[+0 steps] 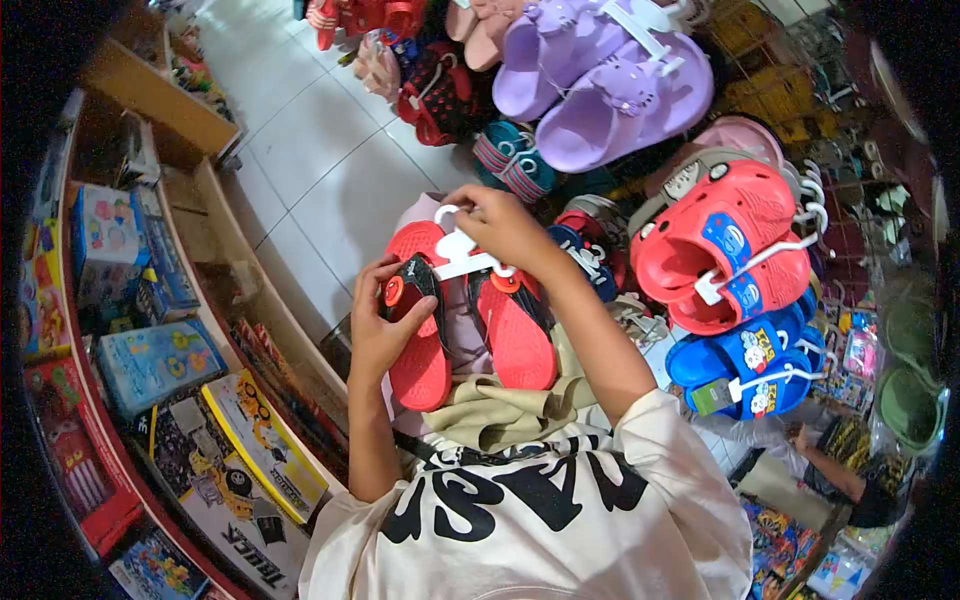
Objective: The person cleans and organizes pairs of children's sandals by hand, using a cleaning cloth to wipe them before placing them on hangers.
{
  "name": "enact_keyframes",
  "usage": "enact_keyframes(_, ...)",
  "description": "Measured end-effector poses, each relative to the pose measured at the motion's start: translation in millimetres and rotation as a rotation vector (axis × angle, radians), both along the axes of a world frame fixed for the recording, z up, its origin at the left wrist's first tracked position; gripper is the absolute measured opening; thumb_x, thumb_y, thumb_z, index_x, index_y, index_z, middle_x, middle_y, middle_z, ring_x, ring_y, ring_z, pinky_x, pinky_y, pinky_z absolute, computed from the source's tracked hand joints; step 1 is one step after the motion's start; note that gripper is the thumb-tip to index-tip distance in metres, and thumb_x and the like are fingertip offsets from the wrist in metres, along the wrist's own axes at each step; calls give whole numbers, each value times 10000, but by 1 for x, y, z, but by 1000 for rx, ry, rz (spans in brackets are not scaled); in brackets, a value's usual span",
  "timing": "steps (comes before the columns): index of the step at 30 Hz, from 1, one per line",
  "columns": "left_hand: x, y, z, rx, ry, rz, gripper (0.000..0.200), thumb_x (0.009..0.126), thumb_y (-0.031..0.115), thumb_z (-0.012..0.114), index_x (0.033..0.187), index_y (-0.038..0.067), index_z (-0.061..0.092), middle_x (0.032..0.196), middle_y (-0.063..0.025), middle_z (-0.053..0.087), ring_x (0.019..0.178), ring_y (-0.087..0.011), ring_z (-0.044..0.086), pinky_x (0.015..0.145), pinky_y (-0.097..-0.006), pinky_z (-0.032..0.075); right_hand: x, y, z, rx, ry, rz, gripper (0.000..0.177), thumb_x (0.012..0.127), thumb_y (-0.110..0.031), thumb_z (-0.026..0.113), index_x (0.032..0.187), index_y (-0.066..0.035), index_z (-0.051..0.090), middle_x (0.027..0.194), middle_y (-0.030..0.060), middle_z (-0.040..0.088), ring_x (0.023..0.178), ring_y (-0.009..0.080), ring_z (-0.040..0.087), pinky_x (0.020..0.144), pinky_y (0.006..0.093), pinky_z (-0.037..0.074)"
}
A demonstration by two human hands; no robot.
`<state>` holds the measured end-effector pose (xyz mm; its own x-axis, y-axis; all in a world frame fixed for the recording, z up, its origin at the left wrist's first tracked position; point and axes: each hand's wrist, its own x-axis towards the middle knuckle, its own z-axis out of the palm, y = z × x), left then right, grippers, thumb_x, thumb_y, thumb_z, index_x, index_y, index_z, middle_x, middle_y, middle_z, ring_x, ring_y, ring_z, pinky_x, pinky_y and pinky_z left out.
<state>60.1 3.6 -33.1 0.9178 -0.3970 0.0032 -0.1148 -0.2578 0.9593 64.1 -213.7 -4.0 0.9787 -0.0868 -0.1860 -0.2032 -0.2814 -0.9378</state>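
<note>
A pair of red flip-flops with black straps hangs together on a white plastic hanger (pixel 460 252) in front of my chest. My left hand (pixel 385 320) wraps round the left flip-flop (pixel 418 375), its thumb lying over the strap beside a round red button. The right flip-flop (pixel 520 350) hangs beside it, untouched by my fingers. With its fingers closed, my right hand (pixel 495 228) pinches the hanger near its hook. Behind the pair shows something pale pink, partly hidden, and khaki cloth (pixel 500 410) lies below.
Purple clogs (pixel 610 100), red clogs (pixel 720 250) and blue slippers (pixel 750 360) hang on racks to the right. Shelves on the left hold boxed toys, including a truck box (pixel 265 440). White floor tiles (pixel 310 170) run ahead. Another person's arm (pixel 830 465) appears at lower right.
</note>
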Motion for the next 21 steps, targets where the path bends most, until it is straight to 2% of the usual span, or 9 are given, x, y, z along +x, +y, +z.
enact_keyframes(3,-4,-12,17,51,-57,-36,523,645,163,815,1093,38,576,1218,-112,508,1126,-242,522,955,-344,424,1,6,-12,53,-34,-79,200,876,-84,546,1042,22,578,833,102,650,695,123,639,552,270,527)
enact_keyframes(5,-7,-19,22,64,-113,-32,521,639,154,816,1088,38,579,1216,-107,510,1120,-242,526,946,-344,432,-1,7,-16,-24,-130,-180,183,885,-81,535,1027,29,570,815,88,637,661,100,610,551,267,515)
enact_keyframes(7,-6,-20,27,65,-111,-7,494,628,96,789,1073,36,583,1212,-106,511,1107,-240,531,936,-347,436,-6,5,-16,16,-134,-211,187,886,-74,533,1036,35,562,796,75,626,653,84,595,551,263,505)
enact_keyframes(10,-2,-21,31,73,-133,-13,478,632,83,772,1067,37,581,1216,-113,505,1109,-244,527,933,-346,437,-18,3,0,38,-32,-209,195,886,-60,528,1054,34,560,792,69,622,655,72,585,563,252,502)
enact_keyframes(13,-1,-22,32,67,-121,-17,473,636,84,768,1067,36,579,1218,-118,500,1112,-249,525,933,-344,438,-20,1,-10,-41,-129,-258,206,885,-50,528,1071,31,561,794,69,623,660,73,588,565,243,489)
enact_keyframes(15,-1,-23,33,55,-110,-19,473,638,85,767,1068,34,578,1219,-120,498,1112,-251,525,933,-343,438,-18,1,-25,0,-200,-278,214,887,-45,522,1088,17,564,814,53,623,677,71,595,550,234,478)
enact_keyframes(21,-1,-21,25,103,-154,-25,495,632,100,769,1081,30,573,1216,-132,504,1132,-271,508,951,-360,416,-14,6,-10,78,-151,-254,214,895,-50,511,1094,13,558,842,42,624,716,67,605,539,211,493)
